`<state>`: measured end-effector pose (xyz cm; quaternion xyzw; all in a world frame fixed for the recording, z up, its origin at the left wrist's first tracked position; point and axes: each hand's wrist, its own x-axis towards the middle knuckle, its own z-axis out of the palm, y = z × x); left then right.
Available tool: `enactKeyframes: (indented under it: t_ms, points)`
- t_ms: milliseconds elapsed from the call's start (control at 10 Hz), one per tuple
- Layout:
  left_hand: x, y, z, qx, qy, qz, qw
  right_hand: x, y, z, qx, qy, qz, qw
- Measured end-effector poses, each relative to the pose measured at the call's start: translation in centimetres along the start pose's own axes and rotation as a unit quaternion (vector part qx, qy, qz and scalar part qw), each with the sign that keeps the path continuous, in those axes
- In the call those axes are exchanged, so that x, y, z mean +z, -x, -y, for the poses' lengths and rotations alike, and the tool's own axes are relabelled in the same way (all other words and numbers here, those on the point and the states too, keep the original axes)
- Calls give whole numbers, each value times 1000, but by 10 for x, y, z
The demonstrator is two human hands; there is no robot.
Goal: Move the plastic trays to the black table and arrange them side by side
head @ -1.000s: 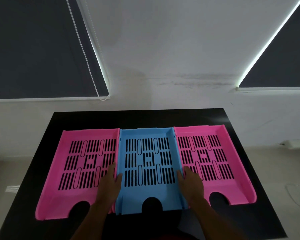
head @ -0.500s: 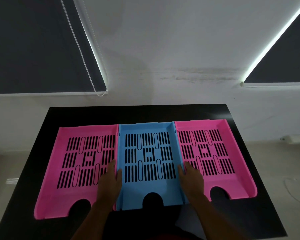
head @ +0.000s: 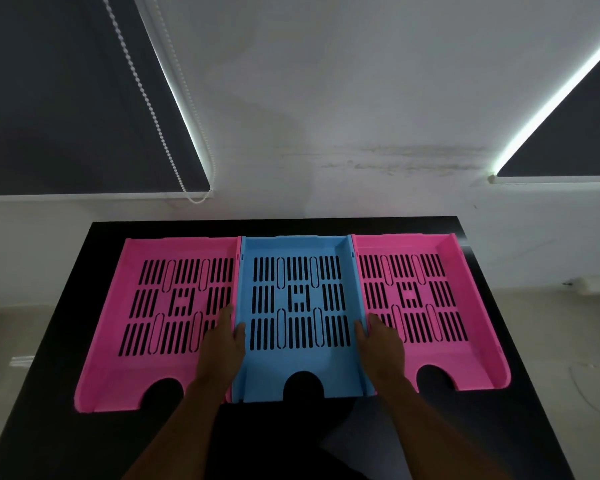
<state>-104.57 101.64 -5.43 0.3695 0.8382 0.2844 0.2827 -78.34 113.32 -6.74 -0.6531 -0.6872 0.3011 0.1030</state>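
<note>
Three slotted plastic trays lie in a row on the black table (head: 84,427). A blue tray (head: 300,358) sits in the middle, touching a pink tray (head: 118,368) on its left and a second pink tray (head: 471,358) on its right. My left hand (head: 222,348) grips the blue tray's left wall, thumb inside the tray, fingers over the left pink tray. On the blue tray's right wall, my right hand (head: 381,344) holds in the same way, fingers over the right pink tray.
The table's far edge stands close to a white wall (head: 326,98). Dark window blinds (head: 66,98) hang at the left and right, with a bead cord (head: 146,98) by the left one. Pale floor shows on both sides of the table.
The blue tray has slid a little away from me between the pink trays, with both hands still on its side walls. The camera has tilted slightly.
</note>
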Motion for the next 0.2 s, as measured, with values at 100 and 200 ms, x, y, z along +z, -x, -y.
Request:
enactKeyframes:
  t_ms: [100, 200]
  points:
    - [-5, 5, -6, -15, 10, 27, 999, -4, 3, 4, 8, -28, 26, 999]
    - [-1, 14, -6, -13, -55, 18, 998, -9, 3, 4, 9, -80, 14, 997]
